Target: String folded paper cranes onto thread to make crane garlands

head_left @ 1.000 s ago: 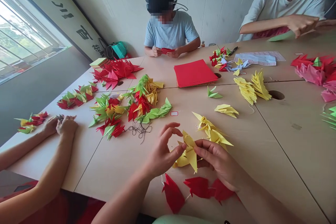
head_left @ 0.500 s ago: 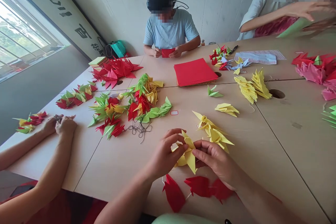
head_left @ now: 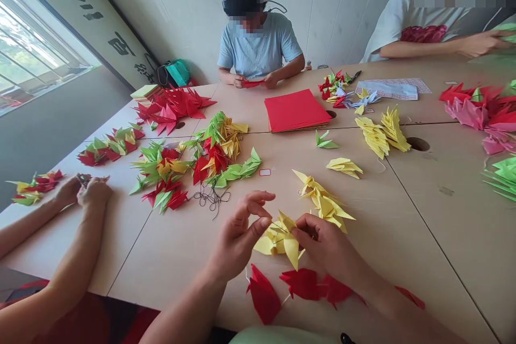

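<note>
near six o'clock on the tabletop (head_left: 371, 226), two hands at a yellow paper piece

taking the yellow paper piece (head_left: 291, 242) as the clock's centre, with twelve away from the wearer, the right hand (head_left: 296, 231) comes in from four o'clock, its thumb and fingers clamped on the folded paper. the left hand (head_left: 266, 220) is at ten o'clock, thumb and forefinger together at the tips on a thin dark strand (head_left: 275, 222) that runs towards the paper; what the strand is, i can't tell. other yellow folds (head_left: 266, 244) lie just beside, at nine.

red folded pieces (head_left: 264, 294) on a pale string (head_left: 286, 299) run from seven o'clock round to four. a yellow chain (head_left: 322, 201) lies at two. black thread (head_left: 212, 198) sits in a loose tangle between nine and ten, with a red, green and yellow cluster (head_left: 220, 153) beyond it, between ten and eleven. at twelve is a stack of red paper (head_left: 297, 111); past it, a person in a light blue shirt (head_left: 258, 45) holds a small red sheet (head_left: 253, 84).
</note>
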`<action>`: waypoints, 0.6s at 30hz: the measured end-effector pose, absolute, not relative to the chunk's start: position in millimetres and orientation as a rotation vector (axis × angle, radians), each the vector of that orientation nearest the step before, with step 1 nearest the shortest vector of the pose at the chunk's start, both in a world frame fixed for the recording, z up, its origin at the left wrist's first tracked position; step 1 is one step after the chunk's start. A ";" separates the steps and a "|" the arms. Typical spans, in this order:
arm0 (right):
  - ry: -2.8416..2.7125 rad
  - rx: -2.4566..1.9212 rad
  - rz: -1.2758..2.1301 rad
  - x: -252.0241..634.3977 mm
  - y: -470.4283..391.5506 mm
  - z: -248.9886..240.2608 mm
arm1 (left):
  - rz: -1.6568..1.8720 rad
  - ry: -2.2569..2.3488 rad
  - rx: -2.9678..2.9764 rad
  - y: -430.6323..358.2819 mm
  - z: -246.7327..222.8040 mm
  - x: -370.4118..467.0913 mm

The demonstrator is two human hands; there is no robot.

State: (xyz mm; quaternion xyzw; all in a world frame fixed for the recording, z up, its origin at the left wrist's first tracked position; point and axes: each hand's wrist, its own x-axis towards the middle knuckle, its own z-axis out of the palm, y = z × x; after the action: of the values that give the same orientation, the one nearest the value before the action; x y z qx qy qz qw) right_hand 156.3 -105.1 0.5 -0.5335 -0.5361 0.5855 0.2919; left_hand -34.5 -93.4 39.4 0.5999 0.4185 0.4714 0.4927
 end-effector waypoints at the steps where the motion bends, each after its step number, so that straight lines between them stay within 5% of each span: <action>1: -1.459 -1.437 1.534 155.6 -105.9 0.6 | 1.194 0.980 1.402 -94.1 42.2 -36.4; 8: -1.612 -1.449 1.391 159.0 -106.5 10.8 | 1.401 0.838 1.113 -87.4 66.6 -61.1; 18: -1.939 -1.582 0.462 254.5 -73.9 16.2 | 1.280 1.451 1.414 -65.2 29.6 -102.8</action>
State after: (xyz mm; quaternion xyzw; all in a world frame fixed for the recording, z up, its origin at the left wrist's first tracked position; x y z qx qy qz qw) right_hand 254.5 -73.9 16.2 -0.5941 -0.7284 0.1734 0.2940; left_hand -102.8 -65.2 29.6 0.5497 0.5638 0.4975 0.3640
